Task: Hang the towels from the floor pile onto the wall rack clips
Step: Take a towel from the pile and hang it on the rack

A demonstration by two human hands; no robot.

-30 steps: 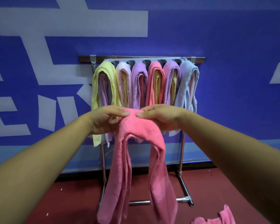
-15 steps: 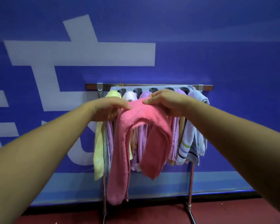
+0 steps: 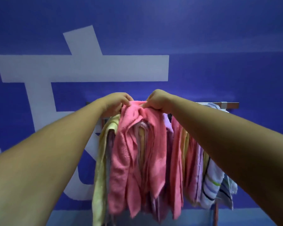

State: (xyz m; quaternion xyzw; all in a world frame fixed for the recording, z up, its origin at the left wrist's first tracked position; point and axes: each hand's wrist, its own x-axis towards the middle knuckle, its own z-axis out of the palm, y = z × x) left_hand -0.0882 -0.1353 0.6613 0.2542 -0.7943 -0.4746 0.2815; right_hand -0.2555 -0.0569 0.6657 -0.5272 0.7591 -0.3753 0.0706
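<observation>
Now both hands are up high at the top of the rack. The left hand (image 3: 116,103) and the right hand (image 3: 158,101) are very close together, nearly touching. Each one pinches the top fold of the pink towel (image 3: 137,152) with curled fingers. A second ago the hands held this towel lower down, out in front of the hanging towels. Since then they have lifted it and pushed it in, right up by the rack bar (image 3: 230,105). The towel's two long ends hang down loose in front of the other towels. The yellow towel (image 3: 103,152) hangs just beside it on one side. Another pink towel (image 3: 176,152), a purple towel (image 3: 196,168) and a striped towel (image 3: 209,185) hang on the other side. The hands cover the clips, so I cannot tell if a clip has caught the fold yet. I think the towel is at its spot and is being pressed in. If so, this towel is almost hung. It may slip down if the hands let go too soon. The floor pile is out of view, because the camera looks higher now, at the blue wall (image 3: 219,46).
</observation>
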